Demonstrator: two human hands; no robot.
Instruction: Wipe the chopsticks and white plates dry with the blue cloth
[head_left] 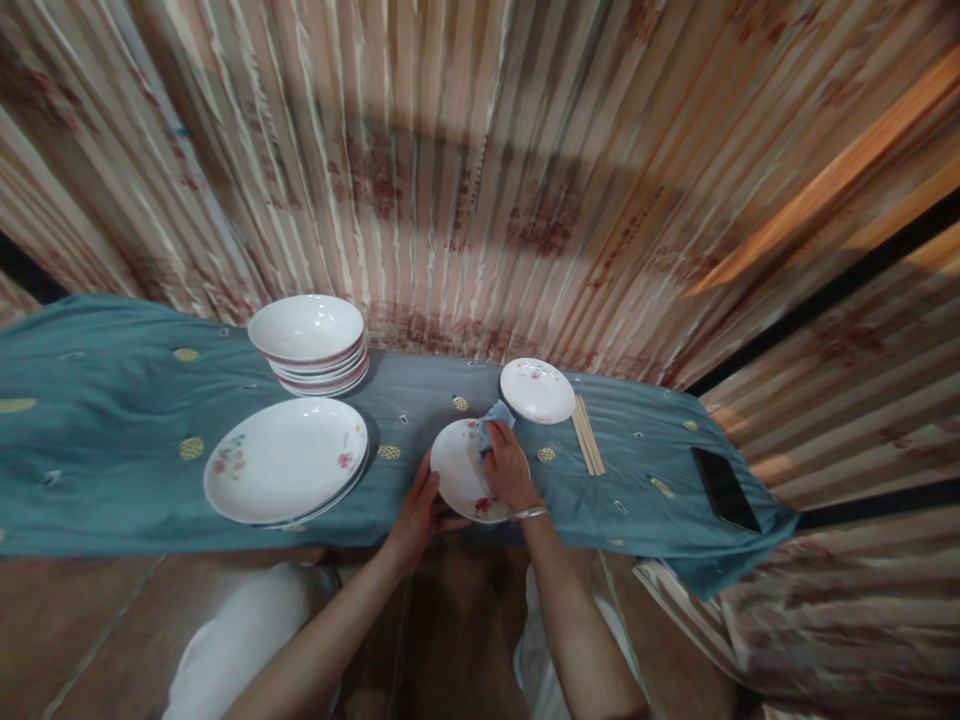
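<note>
Head view, from the left: two large oval plates (285,465), one on the other, lie near the front edge of the green tablecloth (112,420), where a left elbow swung outward could nudge them toward the drop. Behind them the stack of bowls (319,362) stands near the curtain (420,200); its top bowl looks slightly tilted, so a knock or a tug on the fabric might topple it. At the middle, close to the front edge, is the round plate (461,475). The left hand (420,508) grips its near-left rim, thumb on top and fingers beneath; whether the plate also rests on the table cannot be told. The right hand (508,472), closed around a blue cloth (496,411), presses onto its upper right part. Too hard a push there, with so little rim held, could twist the plate loose, and the bracelet (530,513) might tap the glaze. Just beyond, a small plate (537,390) risks a bump from the knuckles, which could shove it into the chopsticks (588,435) beside it. Farther right, the phone (724,488) would probably slide if the fabric were dragged.
</note>
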